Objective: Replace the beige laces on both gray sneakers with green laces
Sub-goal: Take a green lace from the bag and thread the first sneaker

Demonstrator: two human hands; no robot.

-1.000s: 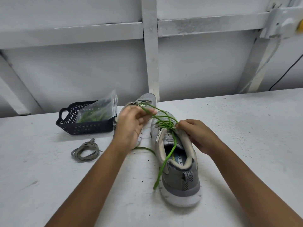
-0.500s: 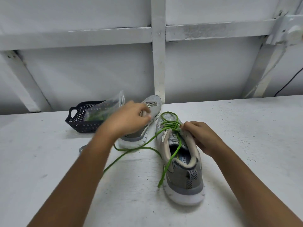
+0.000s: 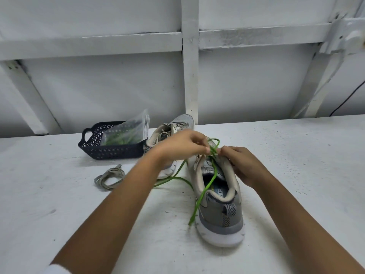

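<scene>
Left hand (image 3: 181,148) has returned from over the far shoe (image 3: 178,123) to the near shoe's (image 3: 219,212) upper eyelets, meeting the right hand (image 3: 244,166). One pass is probably drawn through and the next is starting. Both hands are closed in narrow pinches on the green lace (image 3: 205,187); its slack trails left of the near shoe. The beige lace (image 3: 110,177) lies coiled further left.

Left hand (image 3: 178,149) and right hand (image 3: 244,166) pinch the green lace (image 3: 197,202) over the near gray sneaker (image 3: 217,217).
</scene>
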